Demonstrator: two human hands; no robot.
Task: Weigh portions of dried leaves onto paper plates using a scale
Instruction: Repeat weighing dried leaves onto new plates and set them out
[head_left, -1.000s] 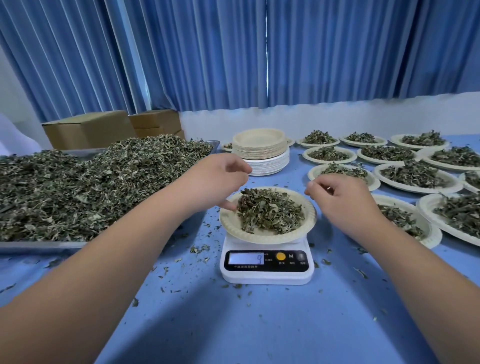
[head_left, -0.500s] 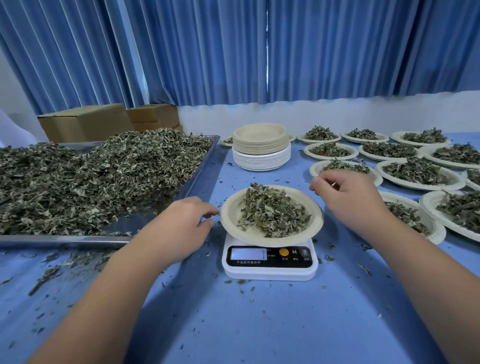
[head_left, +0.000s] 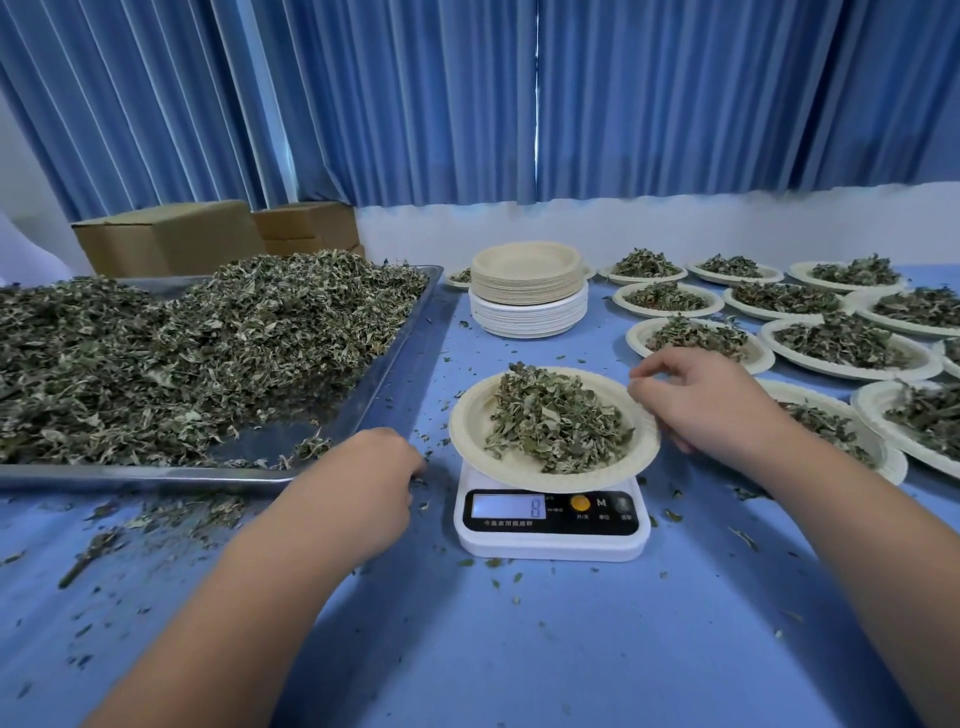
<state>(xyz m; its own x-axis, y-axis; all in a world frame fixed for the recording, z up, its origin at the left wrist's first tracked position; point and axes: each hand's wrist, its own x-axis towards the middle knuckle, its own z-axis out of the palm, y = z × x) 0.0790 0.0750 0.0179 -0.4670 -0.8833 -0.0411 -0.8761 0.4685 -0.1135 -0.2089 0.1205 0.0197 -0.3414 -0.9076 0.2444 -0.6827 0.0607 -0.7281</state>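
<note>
Weighing out a portion of dried leaves (head_left: 556, 421), heaped on a paper plate (head_left: 470, 436) atop the scale (head_left: 550, 540) at mid-table. Curling the right hand (head_left: 711, 405) loosely at the plate's right rim, not clearly gripping it. Resting the left hand (head_left: 363, 473) knuckles-up beside the tray (head_left: 363, 410) corner, fingers hidden, so impossible to tell whether holding anything. Likely dealing with a featherlight, crumbly load on a thin, bendy plate; probably calling for lifting by opposite rims, fingers underneath, keeping it level and avoiding spilling flakes.
</note>
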